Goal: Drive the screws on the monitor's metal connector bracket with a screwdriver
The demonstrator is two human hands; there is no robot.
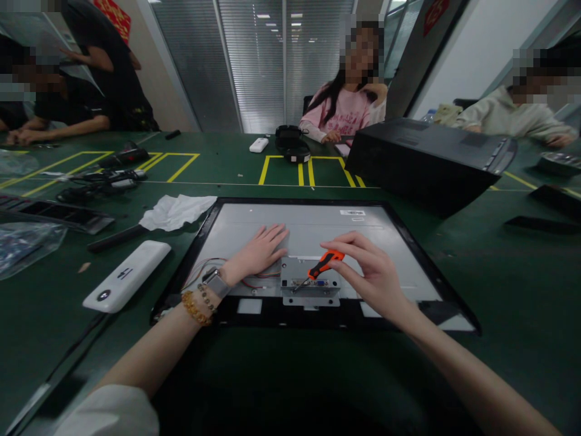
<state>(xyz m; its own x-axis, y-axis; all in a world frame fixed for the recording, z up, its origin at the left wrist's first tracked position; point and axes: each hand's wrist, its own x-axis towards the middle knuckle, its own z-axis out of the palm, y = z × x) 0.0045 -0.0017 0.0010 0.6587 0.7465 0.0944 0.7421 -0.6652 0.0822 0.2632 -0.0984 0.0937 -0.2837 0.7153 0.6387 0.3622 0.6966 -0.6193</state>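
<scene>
A monitor panel (313, 227) lies with its grey metal back up and a black frame around it. Near its front edge sits a metal bracket (295, 266) carrying a blue video port and other connectors. My right hand (372, 272) grips an orange and black screwdriver (327, 261) by the handle, its tip slanting down left to the bracket's port row. Flat on the panel, left of the bracket, rests my left hand (261, 251) with fingers stretched out. Thin cables (254, 283) run beside and partly under that hand.
A white power bank (129, 275) with a cable lies left of the panel, near a crumpled white cloth (177, 212). Behind, right, stands a large black casing (422, 157). Dark cables (104, 181) and a plastic bag (27, 245) lie left. Several people sit or stand around the table.
</scene>
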